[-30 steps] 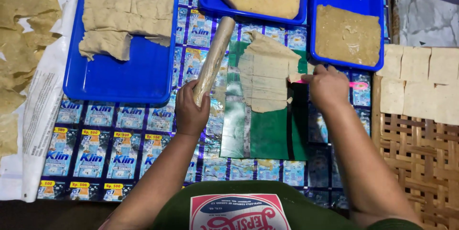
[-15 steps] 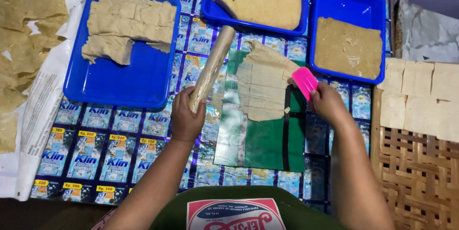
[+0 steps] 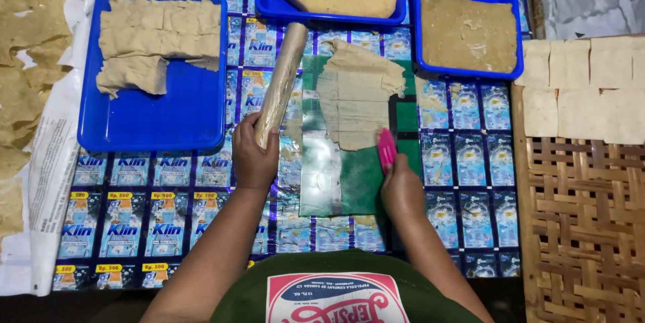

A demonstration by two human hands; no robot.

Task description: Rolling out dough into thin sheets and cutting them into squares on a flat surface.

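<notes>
**Scraper coming down beside the scored dough sheet**

Your right hand (image 3: 402, 185) is gripping the pink scraper (image 3: 386, 146), fingers curled shut around its lower end, and it is now sitting lower and closer to you than half a second ago, when the pink blade was lifted up near the sheet's right shoulder. A second ago the same hand was resting at the sheet's right edge. That drop is putting the blade just beside the bottom right corner of the dough sheet (image 3: 357, 95), so you are likely working at the near end of the sheet now.

Your left hand (image 3: 255, 155) is wrapping closed around the near end of the rolling pin (image 3: 279, 81), as it was in both earlier views. The pin is running with its long axis away from you, tilting slightly to the right, its far end pointing toward the middle blue tray (image 3: 265, 1).

The dough sheet is lying flat on the green mat (image 3: 363, 182) in the centre of the table, long axis running away from you, scored crosswise into strips. The scraper is standing nearly upright along that same direction.
</notes>
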